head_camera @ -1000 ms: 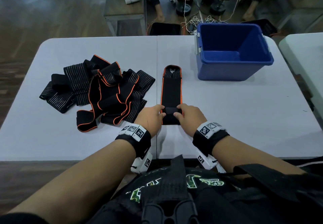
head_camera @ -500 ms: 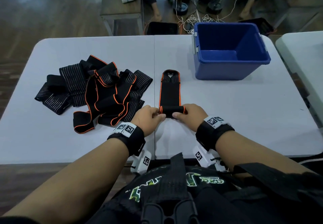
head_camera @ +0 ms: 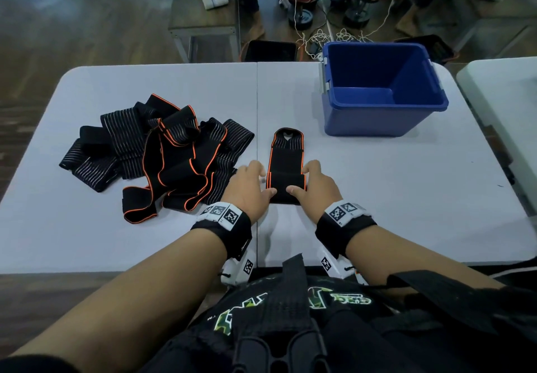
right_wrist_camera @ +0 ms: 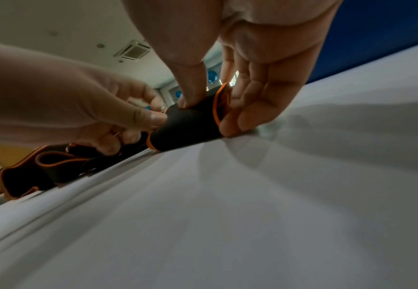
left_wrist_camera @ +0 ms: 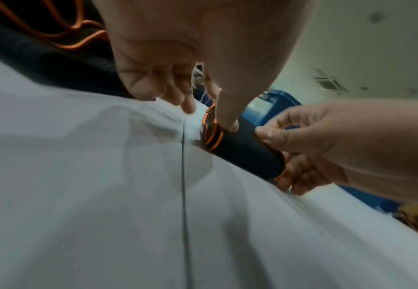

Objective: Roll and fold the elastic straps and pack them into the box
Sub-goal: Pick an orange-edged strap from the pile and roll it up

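Strap point(head_camera: 286, 166), black with orange edge, flat on white table point(head_camera: 377, 198), near end wound into a tight roll point(left_wrist_camera: 242, 148). Left hand point(head_camera: 250, 189) and right hand point(head_camera: 312, 188) at the 2 ends of the roll, thumbs pressed on top, fingers curved around the sides. Blue box point(head_camera: 377, 122) beyond, to the right. Heap of straps point(head_camera: 157, 151) just left.
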A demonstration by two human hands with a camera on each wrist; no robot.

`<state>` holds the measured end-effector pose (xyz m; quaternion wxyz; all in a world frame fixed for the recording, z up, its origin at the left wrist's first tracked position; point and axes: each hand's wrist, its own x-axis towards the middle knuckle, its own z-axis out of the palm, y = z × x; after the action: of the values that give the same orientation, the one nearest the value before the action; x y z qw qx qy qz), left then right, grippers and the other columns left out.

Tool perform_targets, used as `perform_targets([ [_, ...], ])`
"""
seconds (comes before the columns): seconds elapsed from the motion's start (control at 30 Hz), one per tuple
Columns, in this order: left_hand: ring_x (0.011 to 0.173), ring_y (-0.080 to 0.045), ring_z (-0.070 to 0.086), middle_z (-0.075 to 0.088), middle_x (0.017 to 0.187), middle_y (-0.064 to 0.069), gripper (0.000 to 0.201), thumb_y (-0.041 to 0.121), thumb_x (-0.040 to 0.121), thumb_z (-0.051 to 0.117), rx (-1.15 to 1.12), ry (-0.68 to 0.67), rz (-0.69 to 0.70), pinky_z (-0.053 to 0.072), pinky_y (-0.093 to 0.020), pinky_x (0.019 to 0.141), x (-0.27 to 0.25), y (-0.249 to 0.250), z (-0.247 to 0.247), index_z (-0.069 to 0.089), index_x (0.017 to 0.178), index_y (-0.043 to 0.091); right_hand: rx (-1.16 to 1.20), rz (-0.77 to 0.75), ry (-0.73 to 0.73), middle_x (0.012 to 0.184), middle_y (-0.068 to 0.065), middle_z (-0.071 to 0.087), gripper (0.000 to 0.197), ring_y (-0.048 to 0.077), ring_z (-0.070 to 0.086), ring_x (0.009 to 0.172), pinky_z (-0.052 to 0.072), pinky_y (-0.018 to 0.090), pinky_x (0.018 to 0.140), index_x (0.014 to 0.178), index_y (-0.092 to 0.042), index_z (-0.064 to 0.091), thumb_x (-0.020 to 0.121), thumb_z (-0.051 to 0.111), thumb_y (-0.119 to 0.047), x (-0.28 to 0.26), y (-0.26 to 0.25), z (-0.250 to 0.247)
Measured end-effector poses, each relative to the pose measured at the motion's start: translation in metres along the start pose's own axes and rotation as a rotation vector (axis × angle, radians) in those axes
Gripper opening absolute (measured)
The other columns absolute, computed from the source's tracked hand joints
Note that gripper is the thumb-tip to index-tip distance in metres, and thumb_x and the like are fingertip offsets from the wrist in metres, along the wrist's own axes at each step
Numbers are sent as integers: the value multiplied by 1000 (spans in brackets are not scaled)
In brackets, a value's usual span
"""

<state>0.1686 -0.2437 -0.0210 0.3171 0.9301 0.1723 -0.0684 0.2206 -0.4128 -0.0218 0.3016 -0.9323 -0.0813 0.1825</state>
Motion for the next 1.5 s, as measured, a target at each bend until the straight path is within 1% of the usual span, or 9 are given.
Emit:
perform_targets([
  [0.13, 110, -27, 46, 50, 117, -5, 33, 30, 95, 63, 210, 28, 196, 50, -44, 90, -2, 1, 7, 60, 125, 18, -107, -75, -24, 107, 11, 64, 39, 32, 61, 98, 45, 35, 76, 129, -14, 45, 97, 56, -33, -1, -1, 3],
  [0.27, 116, -27, 42, 48, 122, -3, 48, 36, 94, 54, 177, -49, 158, 48, -45, 97, -7, -5, 10, 53, 139, 20, -136, -80, -139, 128, 11, 53, 74, 27, 54, 117, 46, 38, 97, 145, -19, 39, 86, 66, -52, -2, 10, 5],
  [0.4, 118, -26, 43, 46, 122, 0, 70, 39, 80, 65, 129, -137, 85, 46, -44, 100, -5, -13, 5, 43, 146, 34, -198, -72, -201, 127, 12, 51, 78, 31, 54, 117, 46, 37, 98, 150, -23, 32, 84, 72, -35, 6, 15, 4],
  [0.67, 91, -27, 63, 63, 86, 3, 41, 60, 80, 51, -68, -117, -51, 54, -45, 84, 7, -3, 4, 64, 113, 42, 119, -15, -130, 93, 0, 68, 24, 21, 63, 89, 42, 29, 73, 108, -19, 67, 93, 61, -36, 18, 18, -7],
  [0.8, 80, -26, 63, 64, 73, 2, 43, 62, 90, 50, -31, -122, -130, 53, -43, 81, 5, 4, 7, 63, 71, 26, 55, 88, -156, 69, 6, 59, 48, 28, 57, 70, 37, 32, 60, 70, -10, 60, 99, 49, -47, 21, 16, -11],
  [0.97, 68, -24, 60, 59, 62, 1, 50, 55, 94, 55, -45, -135, -155, 51, -36, 71, 4, 7, 5, 55, 58, 20, -95, 166, -177, 62, 5, 55, 58, 22, 51, 59, 33, 32, 54, 67, -7, 58, 98, 44, -54, 19, 9, -10],
  [1.13, 103, -24, 63, 69, 106, -5, 40, 41, 93, 64, -49, -65, -110, 49, -35, 93, 5, 11, 3, 63, 121, 13, 12, 137, -30, 80, 2, 59, 33, 22, 55, 73, 41, 31, 67, 90, -9, 57, 94, 58, -42, 12, 1, -11],
  [1.37, 105, -28, 56, 57, 117, -12, 29, 13, 91, 55, 7, -43, 28, 46, -37, 88, -6, 24, 15, 51, 120, 7, 156, 93, -138, 91, 7, 54, 20, 24, 51, 80, 36, 27, 59, 101, -8, 47, 84, 42, 2, 1, -20, -10],
  [1.5, 96, -27, 54, 57, 113, -15, 30, 10, 87, 52, -33, -69, -38, 40, -34, 78, -3, 27, 16, 49, 117, 6, 192, 68, -172, 110, 13, 59, 39, 30, 58, 102, 48, 38, 90, 124, -4, 49, 85, 44, 3, -2, -30, -8],
])
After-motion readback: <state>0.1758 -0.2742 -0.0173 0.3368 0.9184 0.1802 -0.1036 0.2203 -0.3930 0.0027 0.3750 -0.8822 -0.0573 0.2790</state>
